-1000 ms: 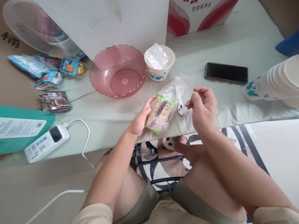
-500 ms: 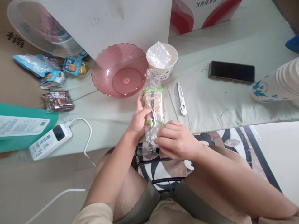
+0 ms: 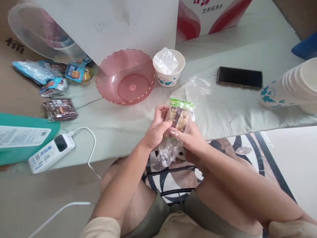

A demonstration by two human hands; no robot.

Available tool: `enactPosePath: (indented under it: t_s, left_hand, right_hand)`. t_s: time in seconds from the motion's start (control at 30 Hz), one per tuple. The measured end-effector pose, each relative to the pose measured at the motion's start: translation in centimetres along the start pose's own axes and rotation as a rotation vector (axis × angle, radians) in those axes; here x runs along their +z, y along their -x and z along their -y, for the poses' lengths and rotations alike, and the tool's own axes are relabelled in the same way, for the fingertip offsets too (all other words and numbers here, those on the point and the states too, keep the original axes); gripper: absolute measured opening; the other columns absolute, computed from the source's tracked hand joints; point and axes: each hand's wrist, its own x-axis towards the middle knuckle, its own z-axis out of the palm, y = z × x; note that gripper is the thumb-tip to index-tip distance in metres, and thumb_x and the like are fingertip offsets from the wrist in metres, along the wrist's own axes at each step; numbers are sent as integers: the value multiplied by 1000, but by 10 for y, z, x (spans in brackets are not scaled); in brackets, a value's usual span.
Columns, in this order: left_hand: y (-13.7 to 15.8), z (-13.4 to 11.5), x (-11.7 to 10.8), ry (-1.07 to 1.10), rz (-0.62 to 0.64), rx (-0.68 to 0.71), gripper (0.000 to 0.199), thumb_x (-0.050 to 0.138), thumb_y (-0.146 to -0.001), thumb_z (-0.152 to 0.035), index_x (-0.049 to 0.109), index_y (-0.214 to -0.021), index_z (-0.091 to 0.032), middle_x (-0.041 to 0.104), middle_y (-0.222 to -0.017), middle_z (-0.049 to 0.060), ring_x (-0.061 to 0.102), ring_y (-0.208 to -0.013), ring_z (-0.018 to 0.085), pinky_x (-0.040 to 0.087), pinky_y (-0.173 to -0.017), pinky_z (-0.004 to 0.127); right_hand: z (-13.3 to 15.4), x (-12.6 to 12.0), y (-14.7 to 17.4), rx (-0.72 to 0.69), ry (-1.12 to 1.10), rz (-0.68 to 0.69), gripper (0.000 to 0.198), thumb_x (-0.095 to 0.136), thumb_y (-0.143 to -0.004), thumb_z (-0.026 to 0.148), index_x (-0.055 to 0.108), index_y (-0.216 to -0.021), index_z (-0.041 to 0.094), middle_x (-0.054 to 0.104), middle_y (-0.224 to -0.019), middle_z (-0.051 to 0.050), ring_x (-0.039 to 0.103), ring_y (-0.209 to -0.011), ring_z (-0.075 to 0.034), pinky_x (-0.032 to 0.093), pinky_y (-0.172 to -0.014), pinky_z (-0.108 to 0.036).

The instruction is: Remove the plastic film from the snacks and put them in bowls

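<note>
My left hand [image 3: 158,127] is closed around the left side of a clear-wrapped packet of sandwich crackers [image 3: 182,119], its thumb pressed on the front. On the other side, my right hand [image 3: 192,135] grips the same packet, thumb near its lower end. Pale, grainy layers with a dark strip between them show through the film, which has green bands. The packet tilts to the right over the table's front edge. Crumpled film spreads from both ends: the upper part reaches right over the cloth, the lower part hangs below my hands. The utility knife is mostly hidden behind the packet.
A pink fluted bowl [image 3: 125,77] stands beyond my left hand, with a paper cup [image 3: 167,77] holding crumpled plastic beside it. A phone [image 3: 239,77] and stacked paper cups [image 3: 284,89] are at the right. Wrapped snacks [image 3: 60,109] and a white power bank [image 3: 52,153] lie left.
The packet has moved right and tilted, its upper film swinging right. My right hand has gone from the lower wrapper end up to the packet's right side. The knife is now mostly covered.
</note>
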Motion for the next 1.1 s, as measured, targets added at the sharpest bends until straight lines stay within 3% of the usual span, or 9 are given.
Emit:
enactPosePath:
  t_s: [0.13, 0.2, 0.27, 0.3, 0.47, 0.6, 0.77, 0.9, 1.1]
  left_hand:
    - [6, -23, 13, -517, -207, 304, 44, 83, -71, -37, 61, -108, -26, 59, -110, 5, 53, -103, 25, 45, -91, 37]
    - [11, -36, 17, -752, -181, 295, 35, 84, -70, -33, 63, -98, -25, 60, -101, 4, 54, -95, 24, 44, -87, 37]
    - [14, -47, 17, -887, -147, 259, 10, 73, -81, -25, 63, -81, -23, 60, -85, 2, 54, -80, 20, 41, -77, 35]
    - [16, -51, 16, -891, -152, 252, 12, 67, -85, -21, 61, -75, -23, 59, -79, 1, 52, -74, 19, 40, -72, 35]
    - [17, -77, -1, -393, -248, 186, 16, 64, -88, -23, 64, -71, -22, 60, -66, 1, 53, -61, 16, 40, -59, 32]
    - [17, -98, -6, 6, -192, 148, 20, 68, -83, -27, 58, -67, -21, 50, -60, 0, 45, -50, 12, 36, -50, 29]
    - [23, -99, -1, 16, -51, 159, 25, 66, -87, -32, 55, -68, -21, 47, -58, -1, 45, -53, 12, 38, -51, 27]
    - [28, -94, -2, -148, -25, 144, 16, 64, -89, -24, 63, -73, -19, 52, -58, -2, 45, -52, 10, 36, -50, 23]
    - [30, -126, -31, 361, 11, 340, 28, 62, -76, -14, 41, -58, -19, 31, -45, -7, 26, -40, 6, 37, -44, 19]
  right_hand:
    - [-9, 5, -2, 17, 9, -168, 37, 71, -90, 36, 55, -122, 24, 72, -108, -9, 70, -93, -22, 60, -73, -36]
    - [-10, 6, -4, 44, -13, -215, 37, 74, -87, 35, 56, -118, 23, 72, -105, -8, 70, -91, -22, 60, -72, -36]
    - [-10, 8, -6, 96, -92, -207, 39, 76, -85, 38, 56, -116, 23, 72, -105, -9, 70, -92, -22, 61, -75, -38]
    - [-10, 9, -7, 134, -158, -192, 42, 77, -83, 41, 56, -115, 23, 72, -107, -9, 71, -93, -23, 61, -78, -39]
    - [-6, 15, -10, 310, -604, 7, 54, 69, -83, 59, 48, -122, 27, 71, -116, -9, 72, -97, -23, 63, -77, -39]
    - [1, 21, -12, 351, -744, 199, 61, 47, -88, 78, 58, -111, 23, 73, -100, -13, 72, -96, -28, 63, -76, -46]
    - [9, 36, -13, 517, -994, 312, 71, 66, -72, 84, 66, -105, 21, 75, -96, -10, 73, -92, -26, 63, -79, -42]
    - [8, 50, -14, 646, -1152, 254, 67, 83, -63, 72, 66, -103, 22, 77, -96, -5, 74, -87, -23, 64, -79, -37]
    - [16, 61, -14, 654, -1162, 242, 53, 88, -64, 30, 64, -110, 23, 78, -110, -4, 76, -89, -21, 65, -74, -33]
